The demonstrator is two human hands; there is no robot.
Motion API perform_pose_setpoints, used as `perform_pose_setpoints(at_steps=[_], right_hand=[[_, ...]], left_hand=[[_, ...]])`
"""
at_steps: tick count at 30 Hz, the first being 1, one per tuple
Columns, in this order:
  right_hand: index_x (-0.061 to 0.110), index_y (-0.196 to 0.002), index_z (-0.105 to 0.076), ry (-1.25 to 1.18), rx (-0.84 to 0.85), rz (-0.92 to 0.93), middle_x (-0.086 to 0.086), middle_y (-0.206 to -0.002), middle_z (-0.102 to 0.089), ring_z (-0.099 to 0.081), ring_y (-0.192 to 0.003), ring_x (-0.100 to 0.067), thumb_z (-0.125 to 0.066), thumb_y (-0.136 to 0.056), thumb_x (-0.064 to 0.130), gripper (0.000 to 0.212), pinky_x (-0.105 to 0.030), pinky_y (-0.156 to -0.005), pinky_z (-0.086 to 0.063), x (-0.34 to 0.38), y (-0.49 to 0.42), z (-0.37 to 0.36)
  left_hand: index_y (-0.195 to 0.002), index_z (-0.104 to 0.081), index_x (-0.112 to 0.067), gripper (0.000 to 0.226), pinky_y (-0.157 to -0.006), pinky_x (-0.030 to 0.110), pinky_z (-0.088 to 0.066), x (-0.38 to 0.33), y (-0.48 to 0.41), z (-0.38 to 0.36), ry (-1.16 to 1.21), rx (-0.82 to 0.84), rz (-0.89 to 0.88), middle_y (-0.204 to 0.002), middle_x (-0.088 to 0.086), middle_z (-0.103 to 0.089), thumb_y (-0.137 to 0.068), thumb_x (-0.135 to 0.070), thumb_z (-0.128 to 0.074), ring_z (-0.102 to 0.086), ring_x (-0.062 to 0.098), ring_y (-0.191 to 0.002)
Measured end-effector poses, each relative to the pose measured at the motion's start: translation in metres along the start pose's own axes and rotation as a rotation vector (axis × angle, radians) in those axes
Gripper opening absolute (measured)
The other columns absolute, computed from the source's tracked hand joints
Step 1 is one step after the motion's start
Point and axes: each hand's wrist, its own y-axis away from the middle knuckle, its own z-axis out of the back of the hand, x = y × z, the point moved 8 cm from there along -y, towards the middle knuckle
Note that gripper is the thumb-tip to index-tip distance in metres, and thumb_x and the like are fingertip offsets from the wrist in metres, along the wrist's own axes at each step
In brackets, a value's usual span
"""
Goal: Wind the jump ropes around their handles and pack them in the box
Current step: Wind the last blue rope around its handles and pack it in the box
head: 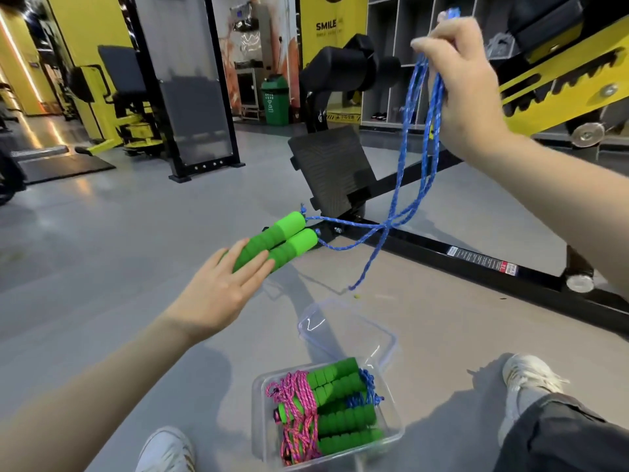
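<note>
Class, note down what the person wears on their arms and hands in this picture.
The left hand and right hand wear no gloves, and no rings, watch or bracelet show. Both arms are bare, with no sleeves in view.

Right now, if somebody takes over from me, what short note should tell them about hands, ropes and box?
Left hand holds both green handles above the floor.
Right hand, raised, grips the blue rope in loops; not yet wound.
Box on the floor between the feet, open, lid behind it.
Done: a pink rope and a second blue rope are in it.
To do: wind this rope round the handles, pack it.
</note>
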Motion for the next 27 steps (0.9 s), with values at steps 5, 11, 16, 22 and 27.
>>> perform_pose_setpoints(at_steps=[5, 11, 16, 22, 27], right_hand=[[0.001, -0.13, -0.046, 0.074, 0.001, 0.073, -0.021, -0.127, -0.047, -0.046, -0.116, -0.032, -0.043, -0.088, 0.003, 0.043, -0.03, -0.098, -0.039, 0.011, -0.032, 0.021], [0.01, -0.129, -0.046, 0.038, 0.477, -0.121, -0.015, -0.125, -0.046, -0.051, -0.111, -0.036, -0.042, -0.068, -0.026, 0.071, -0.051, -0.089, -0.045, 0.012, 0.031, -0.042], [0.011, -0.117, -0.055, -0.004, 0.918, -0.332, -0.014, -0.112, -0.056, -0.053, -0.102, -0.033, -0.045, -0.085, -0.007, 0.038, -0.034, -0.08, -0.044, -0.013, 0.132, -0.11], [0.018, -0.084, -0.052, 0.065, 1.244, -0.371, 0.004, -0.069, -0.061, -0.053, -0.077, -0.018, -0.044, -0.091, 0.016, 0.011, -0.03, -0.07, -0.039, -0.029, 0.212, -0.129], [0.012, -0.083, -0.062, 0.05, 1.327, -0.612, -0.006, -0.072, -0.064, -0.06, -0.065, -0.018, -0.049, -0.087, 0.016, 0.014, -0.028, -0.068, -0.049, -0.071, 0.265, -0.125]], left_hand=[[-0.12, -0.061, 0.003, 0.041, -0.079, 0.047, -0.052, 0.003, -0.01, 0.011, -0.005, -0.045, 0.018, -0.119, 0.016, -0.065, -0.081, -0.003, -0.047, -0.059, 0.05, -0.104], [-0.125, -0.048, 0.001, 0.042, -0.078, 0.047, -0.051, 0.008, -0.008, 0.018, -0.025, -0.043, 0.027, -0.121, 0.016, -0.064, -0.083, -0.002, -0.047, -0.057, 0.05, -0.105], [-0.126, -0.047, 0.001, 0.044, -0.08, 0.048, -0.05, 0.013, 0.0, 0.014, -0.061, -0.018, 0.028, -0.123, 0.017, -0.062, -0.082, 0.0, -0.047, -0.056, 0.051, -0.107], [-0.113, -0.064, 0.007, 0.043, -0.073, 0.048, -0.05, 0.054, 0.03, -0.008, -0.156, 0.116, 0.161, -0.114, 0.021, -0.065, -0.08, 0.0, -0.036, -0.058, 0.053, -0.1], [-0.107, -0.063, 0.012, 0.05, -0.066, 0.05, -0.049, 0.08, 0.071, -0.023, -0.184, 0.25, 0.247, -0.105, 0.026, -0.066, -0.058, 0.015, -0.052, -0.052, 0.051, -0.099]])
